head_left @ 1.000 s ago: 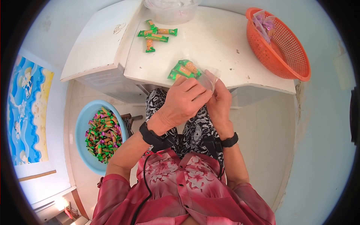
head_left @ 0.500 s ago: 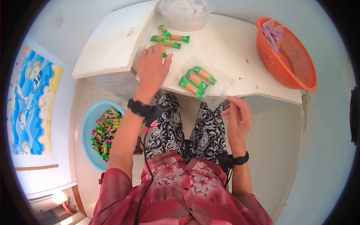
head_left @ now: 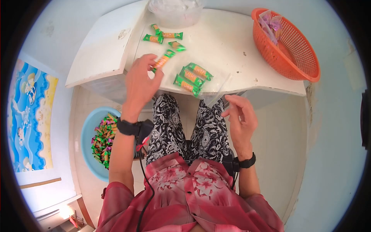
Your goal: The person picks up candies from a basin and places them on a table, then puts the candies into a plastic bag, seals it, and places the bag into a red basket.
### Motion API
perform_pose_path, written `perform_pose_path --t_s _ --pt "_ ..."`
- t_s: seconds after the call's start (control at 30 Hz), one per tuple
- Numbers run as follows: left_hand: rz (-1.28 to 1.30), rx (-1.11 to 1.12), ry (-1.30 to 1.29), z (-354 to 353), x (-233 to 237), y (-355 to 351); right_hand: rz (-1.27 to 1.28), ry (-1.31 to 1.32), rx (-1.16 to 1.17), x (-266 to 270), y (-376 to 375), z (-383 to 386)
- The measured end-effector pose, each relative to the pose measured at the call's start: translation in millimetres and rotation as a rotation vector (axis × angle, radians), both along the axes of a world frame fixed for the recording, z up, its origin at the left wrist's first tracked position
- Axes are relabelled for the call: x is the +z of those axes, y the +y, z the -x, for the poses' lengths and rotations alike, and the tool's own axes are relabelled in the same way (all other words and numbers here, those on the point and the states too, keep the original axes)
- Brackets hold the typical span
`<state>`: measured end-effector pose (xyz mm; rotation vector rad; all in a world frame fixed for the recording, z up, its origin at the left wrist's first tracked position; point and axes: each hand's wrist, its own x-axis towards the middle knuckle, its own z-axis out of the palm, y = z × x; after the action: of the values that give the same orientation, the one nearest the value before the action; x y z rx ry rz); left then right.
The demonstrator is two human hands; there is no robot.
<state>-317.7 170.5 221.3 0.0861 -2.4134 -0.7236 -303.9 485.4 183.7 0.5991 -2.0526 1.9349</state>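
My left hand (head_left: pixel 142 82) is over the left part of the table, with thumb and fingers closed on a green-and-orange wrapped snack bar (head_left: pixel 165 58). That bar is tilted and slightly blurred. To its right, a clear plastic bag (head_left: pixel 219 88) lies flat near the front edge, with three snack bars (head_left: pixel 192 76) side by side in it. My right hand (head_left: pixel 242 119) hovers just off the bag's open end, fingers loosely bent and apart, holding nothing I can see. Beyond my left hand lies a loose group of several similar bars (head_left: pixel 172 35).
An orange perforated basket (head_left: pixel 288 58) with bagged purple items stands at the table's right. A clear tub (head_left: pixel 176 13) sits at the back. Below left, a light blue basin (head_left: pixel 87 141) holds many wrapped bars. A raised white surface (head_left: pixel 102 42) borders the table's left.
My left hand has taken hold of one bar and drawn it slightly away from the group. My right hand stays near the bag's end. The whole view has shifted a little.
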Motion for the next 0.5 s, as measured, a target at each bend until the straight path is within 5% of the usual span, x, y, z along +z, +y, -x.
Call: perform_pose_path --t_s 0.2,0.5 --pt "-0.031 -0.627 -0.057 -27.7 39.3 51.8 0.053 -0.198 0.196 33.1 -8.8 -9.2" --pt "-0.030 -0.874 -0.120 -17.0 28.7 83.6 0.280 -0.358 0.257 14.9 14.0 -11.2"
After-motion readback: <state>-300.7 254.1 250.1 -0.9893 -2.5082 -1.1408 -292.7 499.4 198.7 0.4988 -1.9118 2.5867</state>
